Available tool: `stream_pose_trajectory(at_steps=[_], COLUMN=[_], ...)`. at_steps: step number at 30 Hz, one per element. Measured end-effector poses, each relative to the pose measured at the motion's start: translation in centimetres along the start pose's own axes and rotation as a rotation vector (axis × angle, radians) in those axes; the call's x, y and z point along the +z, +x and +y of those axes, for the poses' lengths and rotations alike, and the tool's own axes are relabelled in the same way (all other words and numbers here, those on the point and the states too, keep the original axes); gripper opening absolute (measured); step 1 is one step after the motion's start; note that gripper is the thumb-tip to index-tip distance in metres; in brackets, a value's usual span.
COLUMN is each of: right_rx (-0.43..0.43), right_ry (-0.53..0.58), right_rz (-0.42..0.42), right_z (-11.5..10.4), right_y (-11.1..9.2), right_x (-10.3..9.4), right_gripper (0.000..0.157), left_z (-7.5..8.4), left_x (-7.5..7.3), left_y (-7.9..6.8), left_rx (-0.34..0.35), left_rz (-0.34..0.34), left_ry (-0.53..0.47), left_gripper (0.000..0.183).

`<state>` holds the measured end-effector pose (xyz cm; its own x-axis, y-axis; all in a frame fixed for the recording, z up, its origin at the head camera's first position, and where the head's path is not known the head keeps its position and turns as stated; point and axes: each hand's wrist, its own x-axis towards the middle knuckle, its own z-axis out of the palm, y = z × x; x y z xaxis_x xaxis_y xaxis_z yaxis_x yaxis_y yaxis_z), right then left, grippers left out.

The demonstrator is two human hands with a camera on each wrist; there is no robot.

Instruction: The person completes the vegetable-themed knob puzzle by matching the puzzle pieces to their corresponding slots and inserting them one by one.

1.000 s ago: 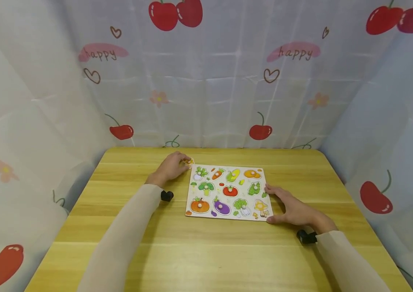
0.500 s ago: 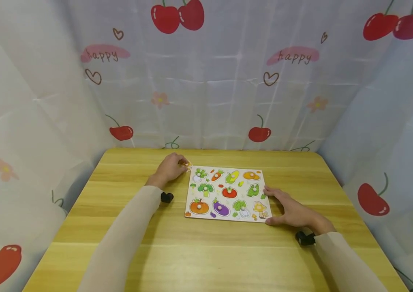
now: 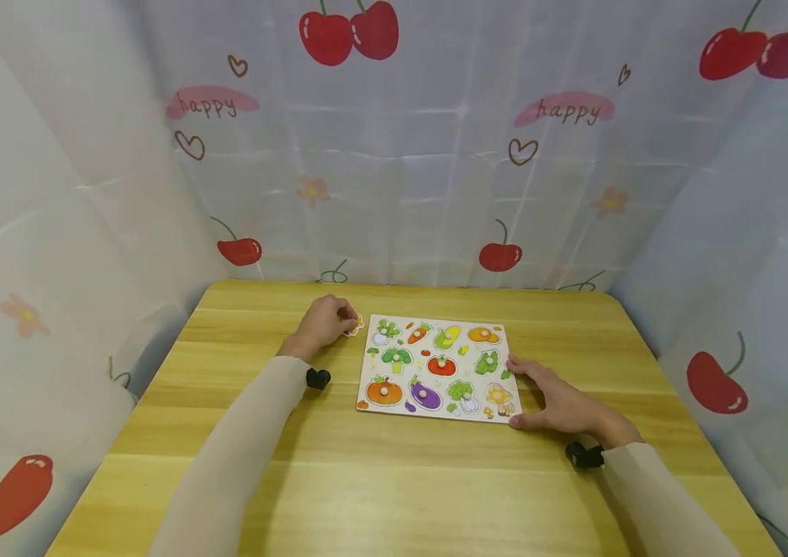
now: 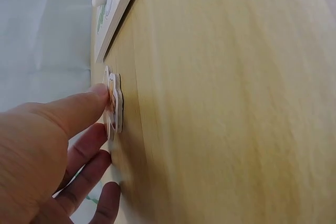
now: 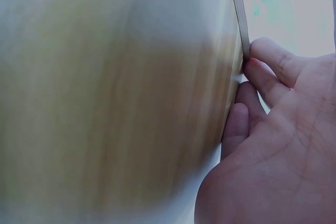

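A wooden puzzle board (image 3: pixel 411 402) with vegetable pieces lies flat on the table. Several pieces carry small white knobs; the mushroom spot (image 3: pixel 499 394) at its lower right shows none. Just left of the board's far left corner, my left hand (image 3: pixel 324 321) pinches a loose puzzle piece (image 3: pixel 356 326), orange-yellow with a white edge. Up close, the left wrist view has the thumb against this piece (image 4: pixel 115 103), low over the tabletop. My right hand (image 3: pixel 564 398) rests at the board's right side, thumb by the near corner and spread fingers touching the edge.
The wooden table (image 3: pixel 394 495) spreads around the board on all sides. Curtains (image 3: pixel 394 178) printed with cherries and hearts enclose it at the back and both sides. A black wrist device (image 3: pixel 318 378) sits on the left wrist, another (image 3: pixel 585 455) on the right.
The left hand has drawn the loose piece slightly nearer, from beside the board's far corner to a small gap left of it. The right hand stays at the board's edge.
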<state>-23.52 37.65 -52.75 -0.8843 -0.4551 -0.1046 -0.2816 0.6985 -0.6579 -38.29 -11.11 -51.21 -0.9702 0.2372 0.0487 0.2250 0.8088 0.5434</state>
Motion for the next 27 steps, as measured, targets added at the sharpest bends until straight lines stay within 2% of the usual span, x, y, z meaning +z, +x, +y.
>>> stream_pose_trajectory(at_steps=[5, 6, 8, 9, 11, 15, 16, 20, 27], right_rx=[-0.011, -0.013, -0.012, -0.014, -0.018, -0.018, -0.015, -0.012, -0.004], right_ry=[0.025, 0.029, 0.024, 0.018, 0.012, 0.013, 0.016, 0.01, 0.014], right_rz=[0.0, -0.002, -0.002, 0.002, 0.01, 0.015, 0.012, -0.005, 0.007], right_z=[-0.1, -0.1, 0.0, 0.0, -0.1, -0.3, -0.4, -0.6, -0.5], right_y=[-0.1, -0.2, -0.4, -0.4, -0.5, -0.5, -0.5, -0.5, -0.5], right_x=[0.0, 0.0, 0.1, 0.1, 0.0, 0.0, 0.0, 0.1, -0.1], right_gripper=[0.108, 0.108, 0.108, 0.108, 0.108, 0.107, 0.107, 0.107, 0.106], left_z=[-0.4, -0.9, -1.0, -1.8, -1.9, -1.6, -0.8, -0.8, -0.8], left_x=[-0.1, 0.2, 0.3, 0.8, 0.7, 0.7, 0.3, 0.5, 0.5], left_y=[-0.3, 0.0, -0.1, 0.5, 0.6, 0.3, -0.2, -0.4, -0.2], left_rx=[0.005, 0.027, 0.042, 0.068, 0.071, 0.033, 0.002, -0.03, -0.018], left_rz=[-0.004, -0.002, -0.008, -0.001, 0.013, 0.019, 0.01, -0.006, 0.01], left_ry=[-0.027, -0.036, -0.046, -0.057, -0.058, -0.045, -0.034, -0.013, -0.018], left_gripper=[0.009, 0.009, 0.008, 0.01, 0.009, 0.01, 0.008, 0.01, 0.012])
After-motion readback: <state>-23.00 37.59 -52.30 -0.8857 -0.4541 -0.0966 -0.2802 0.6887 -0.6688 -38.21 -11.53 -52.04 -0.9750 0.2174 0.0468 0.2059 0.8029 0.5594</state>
